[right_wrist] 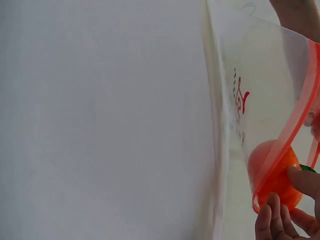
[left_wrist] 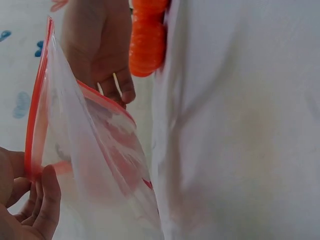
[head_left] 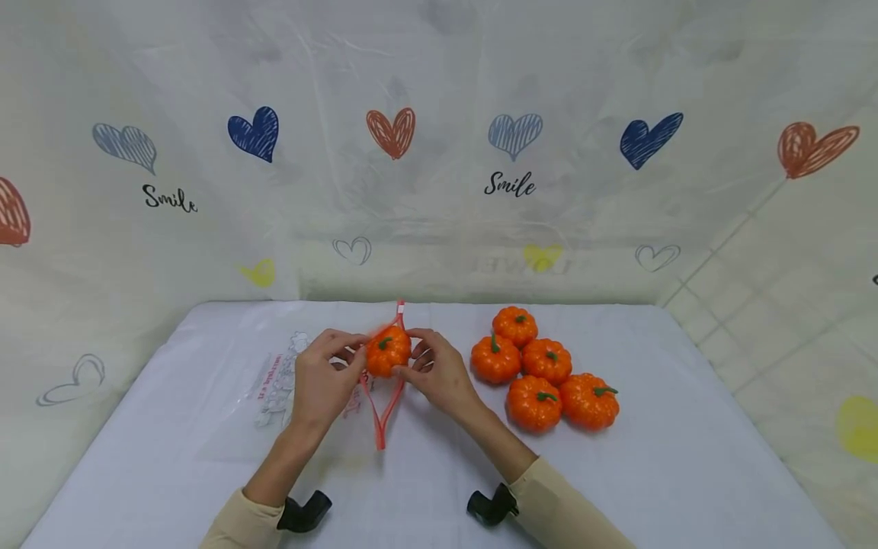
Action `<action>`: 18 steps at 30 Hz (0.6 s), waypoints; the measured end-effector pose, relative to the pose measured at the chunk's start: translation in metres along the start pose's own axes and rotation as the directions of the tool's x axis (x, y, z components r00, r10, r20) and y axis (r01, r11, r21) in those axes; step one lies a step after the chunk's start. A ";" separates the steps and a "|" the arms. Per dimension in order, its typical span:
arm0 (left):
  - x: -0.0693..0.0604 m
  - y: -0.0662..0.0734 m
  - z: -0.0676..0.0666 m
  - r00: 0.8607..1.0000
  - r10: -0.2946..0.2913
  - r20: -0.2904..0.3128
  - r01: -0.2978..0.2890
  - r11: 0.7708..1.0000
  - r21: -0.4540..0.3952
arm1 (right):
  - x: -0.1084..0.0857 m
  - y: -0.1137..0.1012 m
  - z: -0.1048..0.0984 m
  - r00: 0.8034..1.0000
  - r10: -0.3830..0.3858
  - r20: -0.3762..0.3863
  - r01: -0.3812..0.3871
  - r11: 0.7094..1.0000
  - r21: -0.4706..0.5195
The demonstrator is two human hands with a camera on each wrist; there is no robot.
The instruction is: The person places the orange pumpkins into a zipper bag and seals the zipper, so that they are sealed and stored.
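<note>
A small orange toy pumpkin [head_left: 388,351] with a green stem is between the two hands, at the mouth of a clear plastic zip bag [head_left: 274,396] with red edging. My left hand [head_left: 331,377] pinches the red edge of the bag, as the left wrist view shows at the bag's red rim [left_wrist: 36,110]. The right hand [head_left: 439,374] holds the pumpkin between thumb and fingers. In the right wrist view the pumpkin [right_wrist: 275,175] sits partly behind the red rim [right_wrist: 300,117], the fingers [right_wrist: 277,220] beneath it. The bag's mouth stands spread apart.
Several more toy pumpkins [head_left: 546,361] lie grouped on the white-covered table [head_left: 658,465], right of the right hand. The bag's printed body lies flat toward the left. Behind the table hangs a pale sheet [head_left: 439,206] with hearts. Black devices [head_left: 492,505] sit at both wrists.
</note>
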State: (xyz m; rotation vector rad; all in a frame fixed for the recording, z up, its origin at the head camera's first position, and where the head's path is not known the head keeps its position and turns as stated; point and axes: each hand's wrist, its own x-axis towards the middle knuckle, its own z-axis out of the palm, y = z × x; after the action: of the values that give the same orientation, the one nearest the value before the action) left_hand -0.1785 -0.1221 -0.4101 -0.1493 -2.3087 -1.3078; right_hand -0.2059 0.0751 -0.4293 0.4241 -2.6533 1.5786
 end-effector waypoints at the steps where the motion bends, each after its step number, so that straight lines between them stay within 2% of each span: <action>1: 0.000 0.000 0.000 1.000 0.005 -0.002 -0.005 1.000 -0.010 | 0.000 0.000 0.000 1.000 0.001 -0.005 -0.001 1.000 0.005; 5: 0.001 0.002 0.000 1.000 0.011 -0.002 -0.011 1.000 -0.028 | 0.001 0.000 0.002 1.000 -0.004 -0.023 0.005 1.000 0.015; 18: 0.003 0.000 0.000 0.998 -0.058 0.015 0.058 0.998 -0.006 | -0.002 0.001 -0.001 0.997 0.036 -0.063 -0.036 0.999 0.002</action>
State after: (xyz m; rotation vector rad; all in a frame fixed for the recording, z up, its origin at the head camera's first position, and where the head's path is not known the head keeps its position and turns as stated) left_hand -0.1807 -0.1224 -0.4085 -0.0954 -2.3377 -1.3472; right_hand -0.2039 0.0767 -0.4305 0.3225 -2.6287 1.5751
